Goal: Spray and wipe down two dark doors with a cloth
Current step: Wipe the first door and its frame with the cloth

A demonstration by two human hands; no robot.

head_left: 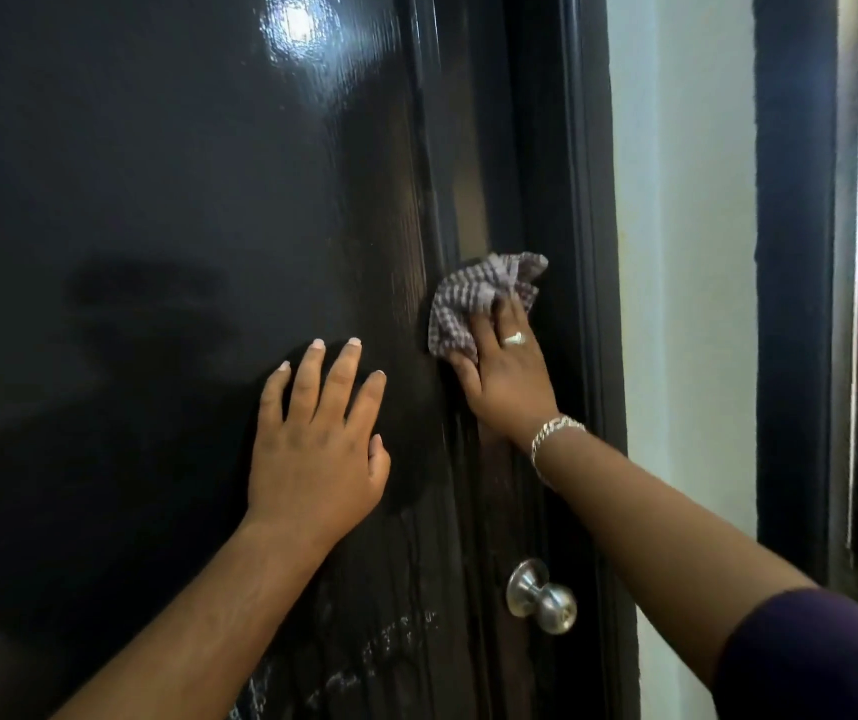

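A glossy dark door (pixel 156 200) fills the left and middle of the head view. My left hand (pixel 317 439) lies flat against it with fingers straight and spread. My right hand (pixel 504 371) holds a checked cloth (pixel 473 298) against the door's right edge strip, above the knob; the fingers are partly hidden in the cloth. Pale streaks and droplets (pixel 380 646) show on the lower door. No spray bottle is in view.
A silver round door knob (pixel 543 597) sticks out below my right forearm. Right of the dark door frame (pixel 593 252) runs a white wall (pixel 686 252). A second dark frame or door edge (pixel 795 252) stands at the far right.
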